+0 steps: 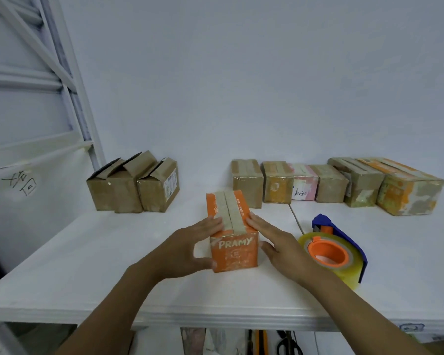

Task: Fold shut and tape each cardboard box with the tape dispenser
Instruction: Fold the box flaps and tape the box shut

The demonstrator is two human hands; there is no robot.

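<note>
One box (233, 253), between left hand (190, 245), right hand (280, 242)

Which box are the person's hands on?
The orange PRAMY box, alone in front between the left hand and right hand; other boxes line the wall.

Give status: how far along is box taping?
Done: row of taped cardboard boxes, back right, looks sealed. In hand: left hand and right hand press flaps shut on orange PRAMY cardboard box; blue tape dispenser untouched beside it. Left: taping it, plus three open-flapped brown cardboard boxes, back left.
</note>
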